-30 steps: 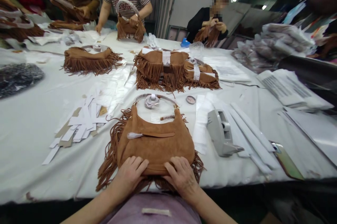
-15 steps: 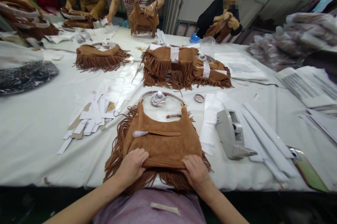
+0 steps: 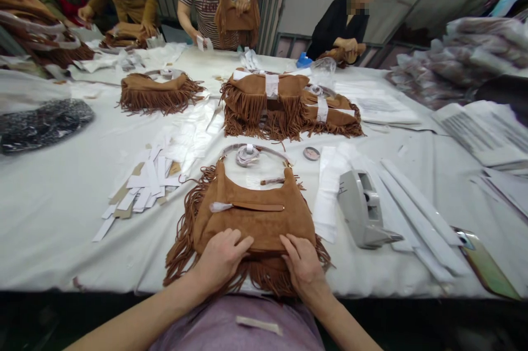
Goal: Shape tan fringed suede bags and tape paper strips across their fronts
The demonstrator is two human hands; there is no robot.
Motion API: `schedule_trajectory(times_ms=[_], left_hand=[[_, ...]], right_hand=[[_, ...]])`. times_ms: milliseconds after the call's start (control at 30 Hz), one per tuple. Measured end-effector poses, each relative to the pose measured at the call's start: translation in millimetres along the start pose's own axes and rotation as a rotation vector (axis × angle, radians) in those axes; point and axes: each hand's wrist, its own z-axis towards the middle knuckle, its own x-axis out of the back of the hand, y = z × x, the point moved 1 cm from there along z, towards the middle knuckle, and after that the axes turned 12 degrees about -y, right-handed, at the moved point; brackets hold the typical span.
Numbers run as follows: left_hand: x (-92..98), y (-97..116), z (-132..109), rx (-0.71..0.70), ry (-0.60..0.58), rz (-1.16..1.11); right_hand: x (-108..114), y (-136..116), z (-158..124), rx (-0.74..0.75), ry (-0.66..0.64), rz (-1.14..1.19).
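A brown suede fringed handbag (image 3: 251, 224) lies flat in front of me, its strap away from me and its fringe spread at the sides and bottom. A zip pull with a white wrap crosses its front. My left hand (image 3: 223, 257) is closed on the bag's lower edge, left of the middle. Farther right on that edge, my right hand (image 3: 304, 266) is closed as well, fingers on top of the suede. The undersides of both hands are hidden. Beyond the bag's opening sits a wrapped coiled strap (image 3: 247, 156).
A grey tape dispenser (image 3: 359, 208) stands right of the bag, beside white strips (image 3: 408, 208) and a phone (image 3: 489, 266). Paper strips (image 3: 142, 186) lie left. Stacked fringed bags (image 3: 266, 100) stand farther back. Several co-workers handle bags across the table.
My left hand has slid right and slightly up along the bag's lower edge; my right hand has shifted a little. Across the table, a striped-shirt co-worker has lifted a bag higher.
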Motion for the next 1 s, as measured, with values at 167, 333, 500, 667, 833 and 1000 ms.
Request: schedule_trajectory(times_ms=[167,333,500,667,833,1000], left_hand=[[-13.7,4.0,2.7,-0.013,0.063,0.037],[-13.8,-14.1,-9.4,-0.005,0.04,-0.085],[0.3,-41.0,-28.2,-0.068,-0.093,-0.178],[8.7,-51.0,-19.4,-0.211,-0.138,-0.147],[8.5,-53.9,-10.5,-0.28,-0.172,-0.059],[30.8,-68.7,-11.9,-0.237,-0.259,-0.159]], right_hand=[[-4.1,-32.4,13.3,-0.017,0.009,-0.058],[-5.3,-41.0,22.1,-0.003,-0.001,-0.096],[-6.3,-34.6,17.6,0.067,0.005,-0.111],[-9.6,-33.2,15.3,0.088,0.066,-0.086],[-6.9,-31.3,16.2,0.095,0.001,-0.063],[-3.9,-30.3,18.7,0.144,0.0,-0.022]])
